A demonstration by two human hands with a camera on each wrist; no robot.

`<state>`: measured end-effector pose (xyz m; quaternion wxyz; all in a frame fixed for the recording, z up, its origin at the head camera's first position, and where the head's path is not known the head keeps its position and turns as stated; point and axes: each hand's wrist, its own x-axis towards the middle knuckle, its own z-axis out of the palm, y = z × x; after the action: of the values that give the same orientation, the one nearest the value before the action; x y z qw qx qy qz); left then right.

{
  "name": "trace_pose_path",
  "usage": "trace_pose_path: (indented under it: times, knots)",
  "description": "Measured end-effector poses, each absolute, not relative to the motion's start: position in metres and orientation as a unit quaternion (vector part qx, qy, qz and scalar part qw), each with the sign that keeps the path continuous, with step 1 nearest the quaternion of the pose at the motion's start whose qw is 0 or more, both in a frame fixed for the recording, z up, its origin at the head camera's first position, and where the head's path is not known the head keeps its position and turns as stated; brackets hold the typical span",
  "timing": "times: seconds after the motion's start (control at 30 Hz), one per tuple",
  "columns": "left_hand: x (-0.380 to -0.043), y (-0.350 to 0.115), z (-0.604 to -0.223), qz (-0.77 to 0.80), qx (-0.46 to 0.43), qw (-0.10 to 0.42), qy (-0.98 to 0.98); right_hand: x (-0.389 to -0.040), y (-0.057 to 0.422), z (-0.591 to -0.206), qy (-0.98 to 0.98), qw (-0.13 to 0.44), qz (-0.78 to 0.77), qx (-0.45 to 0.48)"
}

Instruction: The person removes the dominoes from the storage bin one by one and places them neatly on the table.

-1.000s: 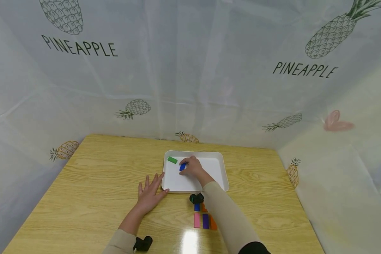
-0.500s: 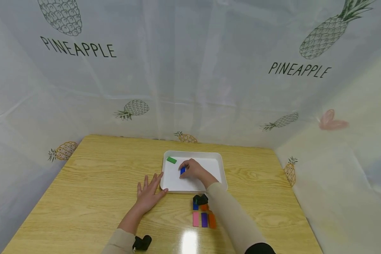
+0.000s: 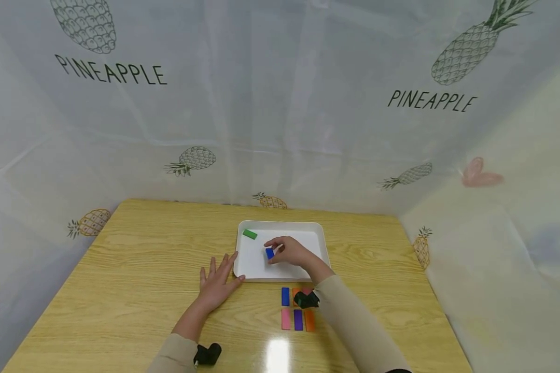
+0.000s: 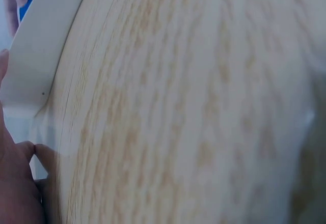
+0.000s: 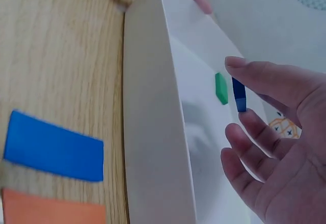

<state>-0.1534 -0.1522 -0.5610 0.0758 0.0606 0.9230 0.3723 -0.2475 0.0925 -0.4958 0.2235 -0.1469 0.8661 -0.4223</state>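
My right hand (image 3: 295,253) is over the white tray (image 3: 308,237), pinching a small blue block (image 3: 269,253) between thumb and fingers. In the right wrist view the blue block (image 5: 238,94) stands on end between thumb and index finger, the other fingers loosely bent. Whether it touches the tray floor is hard to tell. A green block (image 3: 249,234) lies in the tray's back left corner. At the tray's left side, my left hand (image 3: 217,287) lies with fingers spread, thumb and fingertip against the rim. Only part of the left hand (image 4: 18,178) shows in the left wrist view.
In front of the tray, flat blocks lie in two rows on the wooden table (image 3: 144,290): blue (image 3: 285,297), pink (image 3: 285,319), purple (image 3: 298,319), orange (image 3: 310,320) and others partly behind the right wrist camera (image 3: 306,299). A patterned curtain (image 3: 280,103) hangs behind the table.
My right hand has moved slightly toward the front of the tray with the blue block, which has turned. The right forearm has swung right, uncovering more table blocks. The left hand stays at the rim.
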Motion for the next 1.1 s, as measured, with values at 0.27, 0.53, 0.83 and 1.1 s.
trace_pose_path:
  times: [0.27, 0.53, 0.83, 1.1]
  knots:
    - [-0.154, -0.152, -0.564, 0.370, 0.062, 0.079, 0.923, -0.231, 0.111, -0.484, 0.862, 0.221, -0.420, -0.179]
    - [-0.154, -0.152, -0.565, 0.379, 0.067, 0.067, 0.921, -0.209, 0.131, -0.467, 0.857, 0.206, -0.418, -0.222]
    - [-0.153, -0.151, -0.565, 0.382, 0.069, 0.066, 0.919, -0.189, 0.155, -0.467, 0.848, 0.208, -0.423, -0.244]
    - [-0.154, -0.152, -0.566, 0.388, 0.072, 0.065, 0.917, -0.165, 0.175, -0.475, 0.819, 0.222, -0.468, -0.248]
